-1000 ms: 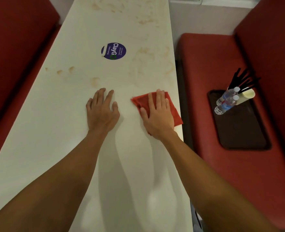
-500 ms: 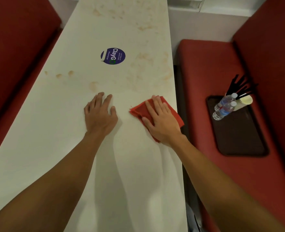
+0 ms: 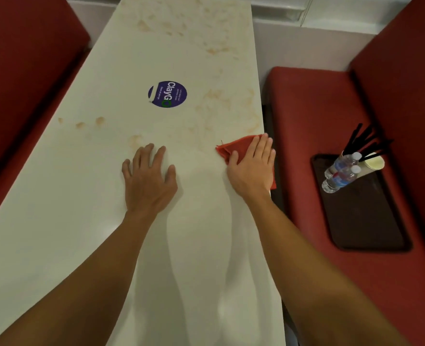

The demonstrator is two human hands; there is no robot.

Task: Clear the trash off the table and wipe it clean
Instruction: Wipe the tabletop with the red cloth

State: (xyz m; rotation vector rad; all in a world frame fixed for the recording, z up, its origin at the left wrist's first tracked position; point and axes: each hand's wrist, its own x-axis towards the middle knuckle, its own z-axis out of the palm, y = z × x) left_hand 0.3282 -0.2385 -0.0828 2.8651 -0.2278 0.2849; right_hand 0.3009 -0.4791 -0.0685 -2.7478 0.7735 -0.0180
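The red cloth [image 3: 236, 147] lies at the centre right of the frame, on the right edge of the table [image 3: 81, 221]. One corner hangs just past that edge.

**Hands**
- The right hand [image 3: 252, 168] lies flat on the cloth. The fingers are straight and close together and press down; they do not curl round it.
- The left hand [image 3: 149, 181] rests flat on the bare tabletop at frame centre. The fingers are spread and hold nothing.

**Handling**
- The cloth appears thin, soft and light. It is folded and is likely to bunch or slide under an uneven load.
- Apply pressure with the whole palm over the fold, not with the fingertips.
- To lift it, pinch the exposed corner to the left of the thumb.

**Work area**
- Brownish stains [image 3: 216, 96] cover the upper half of the table, around the round sticker [image 3: 167, 94]. Direct the strokes there.
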